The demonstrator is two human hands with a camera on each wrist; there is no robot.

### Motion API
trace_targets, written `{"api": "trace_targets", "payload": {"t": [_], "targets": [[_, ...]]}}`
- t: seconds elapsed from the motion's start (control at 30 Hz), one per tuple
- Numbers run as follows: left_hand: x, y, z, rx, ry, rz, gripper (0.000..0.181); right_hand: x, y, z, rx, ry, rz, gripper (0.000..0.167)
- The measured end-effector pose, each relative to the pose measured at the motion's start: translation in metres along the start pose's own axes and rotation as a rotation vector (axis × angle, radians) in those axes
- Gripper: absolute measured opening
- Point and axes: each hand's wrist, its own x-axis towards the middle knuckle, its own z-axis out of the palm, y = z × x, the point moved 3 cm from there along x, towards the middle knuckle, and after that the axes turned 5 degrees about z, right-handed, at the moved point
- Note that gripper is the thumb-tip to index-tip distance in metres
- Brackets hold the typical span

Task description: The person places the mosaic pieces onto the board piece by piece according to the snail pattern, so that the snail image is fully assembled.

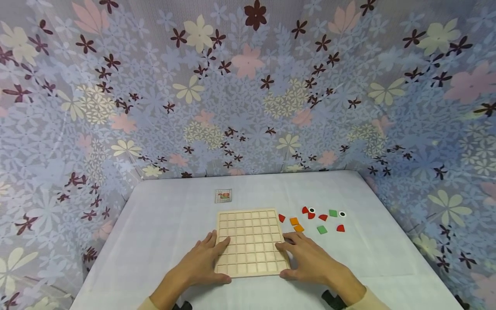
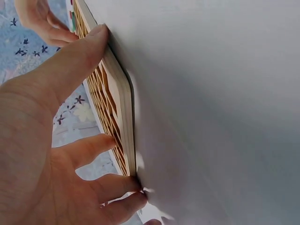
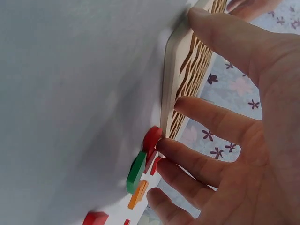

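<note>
A square light-wood board (image 1: 252,241) with a raised grid of small cells lies flat on the table, its cells bare. My left hand (image 1: 201,260) spans its near left corner: the thumb rests on the near edge, the index fingertip touches the top, and other fingers meet the left side, as the left wrist view shows. At the near right corner my right hand (image 1: 310,258) does likewise, thumb on the near edge and index fingertip on the rim. Its fingers are fairly straight. Beyond them lie a red piece (image 3: 151,140) and a green piece (image 3: 136,172).
Right of the board lie several red wedges (image 1: 340,228), orange pieces (image 1: 294,221), green pieces (image 1: 322,230) and black-and-white eye discs (image 1: 342,214). A small picture card (image 1: 223,196) lies behind the board. Floral cloth (image 1: 248,107) encloses the white table (image 1: 162,215).
</note>
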Motion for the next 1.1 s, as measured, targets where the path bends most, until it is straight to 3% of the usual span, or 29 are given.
{"api": "trace_targets", "payload": {"t": [0.27, 0.43, 0.67, 0.9, 1.1], "targets": [[0.002, 0.004, 0.003, 0.005, 0.000, 0.014, 0.117, -0.004, 0.007, -0.005, 0.016, -0.020, 0.027, 0.077], [0.002, 0.003, 0.004, 0.024, -0.004, 0.017, 0.117, -0.001, 0.015, -0.009, 0.071, -0.023, 0.065, 0.066], [0.004, 0.002, 0.001, 0.065, -0.014, 0.032, 0.116, 0.016, 0.041, -0.023, 0.129, 0.115, 0.170, 0.049], [0.003, 0.000, -0.002, 0.069, -0.038, 0.038, 0.115, 0.035, 0.078, -0.041, 0.136, 0.270, 0.209, 0.039], [0.002, -0.002, -0.003, 0.031, -0.055, 0.029, 0.113, 0.048, 0.115, -0.044, 0.165, 0.283, 0.304, 0.038]]}}
